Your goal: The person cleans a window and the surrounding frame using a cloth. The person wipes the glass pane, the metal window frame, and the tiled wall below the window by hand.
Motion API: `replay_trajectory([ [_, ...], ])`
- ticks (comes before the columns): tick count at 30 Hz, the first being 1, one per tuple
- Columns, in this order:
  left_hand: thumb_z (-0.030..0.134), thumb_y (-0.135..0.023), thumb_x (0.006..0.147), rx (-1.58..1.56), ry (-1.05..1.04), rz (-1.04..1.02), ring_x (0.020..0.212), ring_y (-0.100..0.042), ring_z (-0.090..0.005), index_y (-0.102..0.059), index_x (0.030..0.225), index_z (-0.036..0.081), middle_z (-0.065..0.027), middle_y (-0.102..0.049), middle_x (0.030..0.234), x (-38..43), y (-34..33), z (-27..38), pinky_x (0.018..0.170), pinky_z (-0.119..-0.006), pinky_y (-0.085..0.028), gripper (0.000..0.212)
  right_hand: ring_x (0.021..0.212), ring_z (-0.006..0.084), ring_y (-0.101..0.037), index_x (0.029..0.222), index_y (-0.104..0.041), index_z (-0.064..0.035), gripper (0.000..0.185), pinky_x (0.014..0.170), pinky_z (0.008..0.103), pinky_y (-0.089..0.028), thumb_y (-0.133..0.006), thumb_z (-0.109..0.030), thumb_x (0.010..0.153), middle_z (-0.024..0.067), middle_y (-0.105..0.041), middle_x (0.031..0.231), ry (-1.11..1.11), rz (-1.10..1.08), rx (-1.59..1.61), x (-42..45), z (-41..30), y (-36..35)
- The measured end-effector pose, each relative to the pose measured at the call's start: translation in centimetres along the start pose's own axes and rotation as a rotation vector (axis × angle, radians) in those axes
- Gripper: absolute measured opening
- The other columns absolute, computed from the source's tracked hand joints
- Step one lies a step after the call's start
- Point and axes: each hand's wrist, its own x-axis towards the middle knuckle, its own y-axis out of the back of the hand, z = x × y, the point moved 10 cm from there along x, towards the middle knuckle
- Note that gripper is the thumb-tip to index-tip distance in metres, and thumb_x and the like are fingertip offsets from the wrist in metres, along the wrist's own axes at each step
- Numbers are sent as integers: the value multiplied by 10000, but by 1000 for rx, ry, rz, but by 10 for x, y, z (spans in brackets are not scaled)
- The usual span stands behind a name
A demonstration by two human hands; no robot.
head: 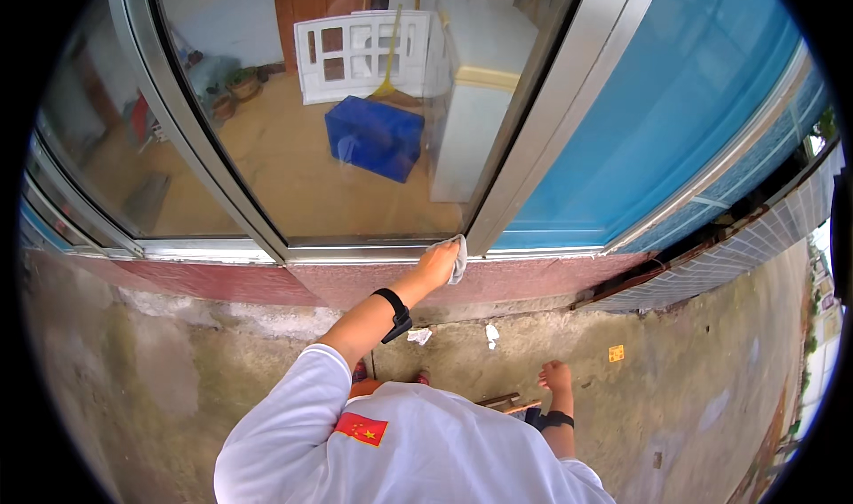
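My left hand holds a crumpled grey cloth against the lower right corner of a window's metal frame, just above the pinkish wall. Behind the window glass lies a room. To the right of the frame, a blue pane fills the adjoining section. My right hand hangs low over the concrete ground, near my side, its fingers loosely curled and partly hidden; whether it holds anything cannot be told. Both wrists wear black bands.
White paper scraps and a yellow card lie on the concrete. A wooden-edged object stands beside my body. At right, a tiled panel juts outward. Indoors are a blue box and a white cabinet.
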Motion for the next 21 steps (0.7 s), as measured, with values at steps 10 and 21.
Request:
replay_trajectory([
  [10,-68,-441,724,-342,-230,637,848,-542,-385,-526,1037,3,-194,-571,925,24,193,109,715,-392,-450,333,451,194,-577,846,-578,29,212,386,291,-449,-501,-156,775,127,-606,645,-42,38,49,-10,20,16],
  [21,-71,-458,736,-207,-295,566,945,-568,-325,-548,1045,29,-141,-586,1050,17,148,92,774,-353,-485,337,451,193,-581,841,-578,41,212,382,291,-452,-487,-141,780,131,-605,643,-30,4,81,2,38,5],
])
